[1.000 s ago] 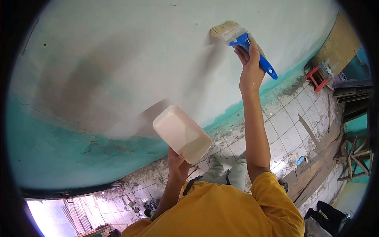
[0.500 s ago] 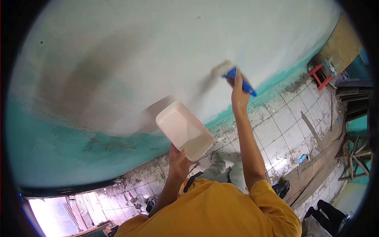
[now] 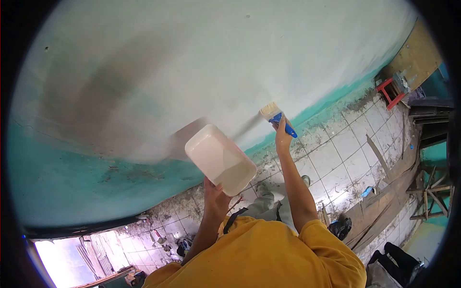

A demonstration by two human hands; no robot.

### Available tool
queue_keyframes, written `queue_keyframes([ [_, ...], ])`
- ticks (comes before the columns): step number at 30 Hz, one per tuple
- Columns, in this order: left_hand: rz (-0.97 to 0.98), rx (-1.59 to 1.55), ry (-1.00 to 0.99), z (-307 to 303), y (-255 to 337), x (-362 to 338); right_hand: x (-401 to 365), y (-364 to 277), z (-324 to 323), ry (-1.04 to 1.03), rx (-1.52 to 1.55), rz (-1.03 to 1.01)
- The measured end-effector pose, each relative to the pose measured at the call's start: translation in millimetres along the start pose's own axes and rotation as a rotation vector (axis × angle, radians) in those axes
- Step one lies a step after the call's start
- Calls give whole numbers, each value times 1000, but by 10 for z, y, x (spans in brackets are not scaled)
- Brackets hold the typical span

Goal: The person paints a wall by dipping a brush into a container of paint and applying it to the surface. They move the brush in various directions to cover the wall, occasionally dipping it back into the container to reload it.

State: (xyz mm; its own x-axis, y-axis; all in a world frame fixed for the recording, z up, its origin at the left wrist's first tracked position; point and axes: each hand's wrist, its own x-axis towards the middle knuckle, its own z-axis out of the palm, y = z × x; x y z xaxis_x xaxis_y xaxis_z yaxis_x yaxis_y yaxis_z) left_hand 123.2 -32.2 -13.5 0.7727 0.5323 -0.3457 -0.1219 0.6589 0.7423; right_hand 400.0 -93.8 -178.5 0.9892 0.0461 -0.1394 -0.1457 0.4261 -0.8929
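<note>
My right hand [image 3: 283, 136] grips a paintbrush [image 3: 275, 118] by its blue handle, the pale bristles pointing up toward the wall [image 3: 211, 72]. In my left hand [image 3: 216, 196] is a shallow off-white plastic tub [image 3: 221, 158], held at its near edge with the thumb at the rim. The tub is tilted, and its inside faces me, part in shadow. White paint covers much of the wall in uneven strokes, while its lower band [image 3: 72, 182] is still green. Shadows of the tub and brush fall on the wall.
Dirty white floor tiles [image 3: 331, 153] run along the wall's foot. A red stool [image 3: 391, 93] stands at the far right. Wooden boards [image 3: 370, 216] and a black plastic bag [image 3: 340, 228] lie on the floor to the right. A bright opening [image 3: 62, 261] shows at lower left.
My right hand has moved down and slightly left with the paintbrush, away from the higher patch of wall. The tub in my left hand has shifted slightly left.
</note>
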Motion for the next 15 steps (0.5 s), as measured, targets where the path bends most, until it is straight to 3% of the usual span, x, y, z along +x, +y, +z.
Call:
queue_keyframes([
  [2,6,-6,-5,-18,-11,19,80,7,7,18,-19,1],
  [4,5,-14,-8,-20,-20,13,74,-510,264,-80,-19,-177],
  [7,-9,-27,-6,-4,-8,5,-78,-1448,744,-92,-25,-198],
  [9,-6,-30,-5,14,-4,4,-139,-1817,893,-195,130,-282],
  [12,0,-36,3,5,-4,-2,-119,-1705,847,-213,249,-311],
  [15,33,-32,-29,32,10,19,-53,-930,529,-127,159,-152],
])
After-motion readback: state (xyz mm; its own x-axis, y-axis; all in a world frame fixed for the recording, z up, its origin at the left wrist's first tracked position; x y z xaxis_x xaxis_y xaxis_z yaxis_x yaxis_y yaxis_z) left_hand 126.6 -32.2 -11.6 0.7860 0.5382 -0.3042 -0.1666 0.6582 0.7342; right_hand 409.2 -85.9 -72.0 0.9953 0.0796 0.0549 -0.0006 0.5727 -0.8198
